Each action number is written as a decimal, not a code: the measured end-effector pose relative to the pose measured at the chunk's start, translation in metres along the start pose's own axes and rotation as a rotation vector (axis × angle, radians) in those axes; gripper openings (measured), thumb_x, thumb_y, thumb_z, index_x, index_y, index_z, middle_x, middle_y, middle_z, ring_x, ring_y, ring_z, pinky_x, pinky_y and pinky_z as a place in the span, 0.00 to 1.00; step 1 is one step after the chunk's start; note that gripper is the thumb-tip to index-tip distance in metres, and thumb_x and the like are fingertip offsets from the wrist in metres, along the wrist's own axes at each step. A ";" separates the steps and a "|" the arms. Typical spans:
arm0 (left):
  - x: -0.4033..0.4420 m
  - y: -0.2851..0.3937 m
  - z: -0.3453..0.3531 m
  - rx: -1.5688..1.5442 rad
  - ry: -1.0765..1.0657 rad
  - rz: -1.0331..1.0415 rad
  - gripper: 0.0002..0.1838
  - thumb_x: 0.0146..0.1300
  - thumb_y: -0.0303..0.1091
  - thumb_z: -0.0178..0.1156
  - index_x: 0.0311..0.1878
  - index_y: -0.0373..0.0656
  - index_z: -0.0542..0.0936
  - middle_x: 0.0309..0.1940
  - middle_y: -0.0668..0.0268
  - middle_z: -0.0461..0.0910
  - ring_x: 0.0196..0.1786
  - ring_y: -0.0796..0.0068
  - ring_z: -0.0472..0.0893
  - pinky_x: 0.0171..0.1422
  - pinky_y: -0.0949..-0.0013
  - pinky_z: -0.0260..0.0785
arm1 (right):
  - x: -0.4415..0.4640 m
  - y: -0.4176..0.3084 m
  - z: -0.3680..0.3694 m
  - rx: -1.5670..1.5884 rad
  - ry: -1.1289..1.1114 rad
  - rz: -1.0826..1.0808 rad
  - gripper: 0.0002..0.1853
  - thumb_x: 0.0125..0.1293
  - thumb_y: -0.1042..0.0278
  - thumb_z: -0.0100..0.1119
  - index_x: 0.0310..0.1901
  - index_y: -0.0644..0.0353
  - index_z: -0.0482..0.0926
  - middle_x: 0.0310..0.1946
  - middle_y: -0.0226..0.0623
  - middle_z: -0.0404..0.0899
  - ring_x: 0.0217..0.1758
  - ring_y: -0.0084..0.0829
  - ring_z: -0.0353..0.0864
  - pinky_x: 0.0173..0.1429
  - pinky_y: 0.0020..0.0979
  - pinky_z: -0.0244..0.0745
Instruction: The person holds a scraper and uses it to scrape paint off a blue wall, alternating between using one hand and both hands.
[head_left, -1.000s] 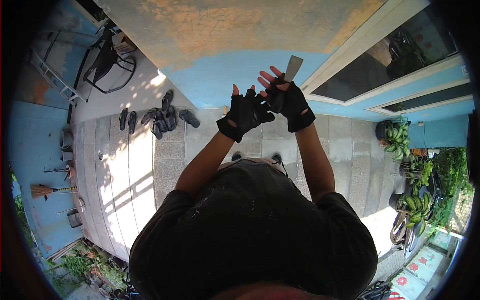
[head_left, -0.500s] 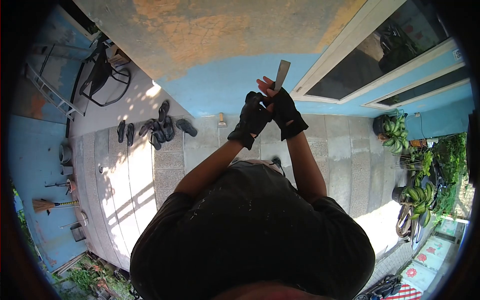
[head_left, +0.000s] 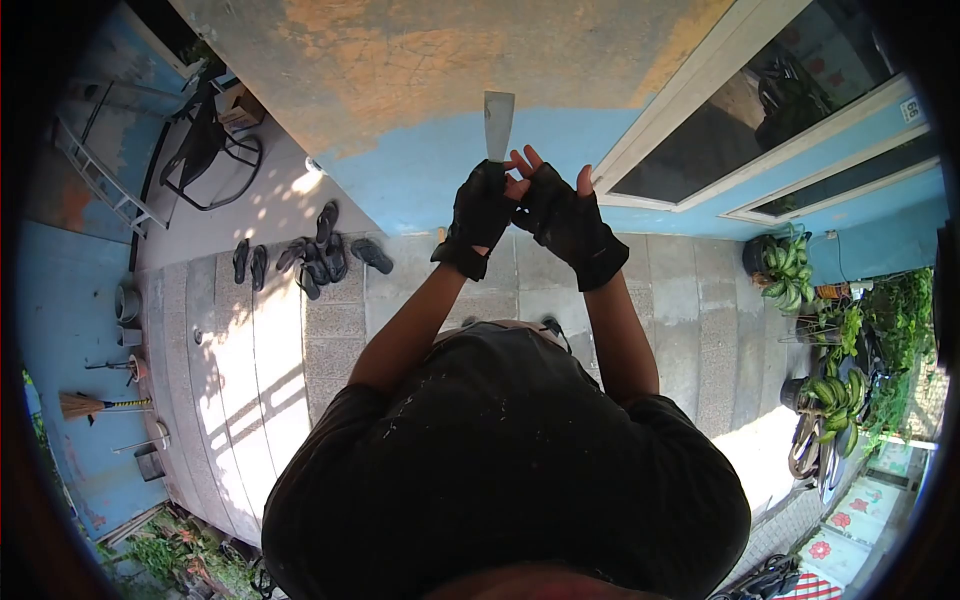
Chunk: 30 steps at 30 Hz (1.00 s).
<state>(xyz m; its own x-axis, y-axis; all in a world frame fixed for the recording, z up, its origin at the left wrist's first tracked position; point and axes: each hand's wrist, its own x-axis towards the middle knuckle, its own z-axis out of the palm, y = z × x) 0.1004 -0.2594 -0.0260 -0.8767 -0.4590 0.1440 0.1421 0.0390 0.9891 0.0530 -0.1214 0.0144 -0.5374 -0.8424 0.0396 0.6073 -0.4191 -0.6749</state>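
A scraper with a flat metal blade (head_left: 498, 122) points up toward the wall, its handle inside my left hand (head_left: 480, 212). Both hands wear black fingerless gloves. Beside it, my right hand (head_left: 568, 215) has its fingers spread, the thumb out to the right, and its fingertips are close to or touching the left hand. Behind them rises the wall (head_left: 430, 140), light blue low down, with bare grey and orange patches above.
Several dark sandals (head_left: 322, 258) lie on the paved floor to the left, near a black chair (head_left: 205, 145). A broom (head_left: 82, 405) is at the far left. A window (head_left: 740, 130) and potted plants (head_left: 790, 270) are on the right.
The scraper has passed from my right hand to my left hand and now stands more upright, further left. My right hand has opened, its thumb apart.
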 end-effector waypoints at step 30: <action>-0.012 0.012 -0.036 0.379 -0.152 0.276 0.08 0.59 0.33 0.67 0.40 0.42 0.80 0.34 0.65 0.82 0.36 0.69 0.84 0.40 0.69 0.76 | -0.003 0.001 0.019 0.027 0.088 0.060 0.49 0.60 0.19 0.40 0.71 0.53 0.55 0.65 0.36 0.65 0.66 0.35 0.65 0.67 0.45 0.62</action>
<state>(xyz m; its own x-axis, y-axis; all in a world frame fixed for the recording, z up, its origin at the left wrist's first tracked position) 0.1291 -0.2848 -0.0168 -0.8909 -0.2524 0.3777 0.2262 0.4746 0.8507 0.0663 -0.1257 0.0282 -0.5483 -0.8336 -0.0664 0.6551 -0.3788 -0.6537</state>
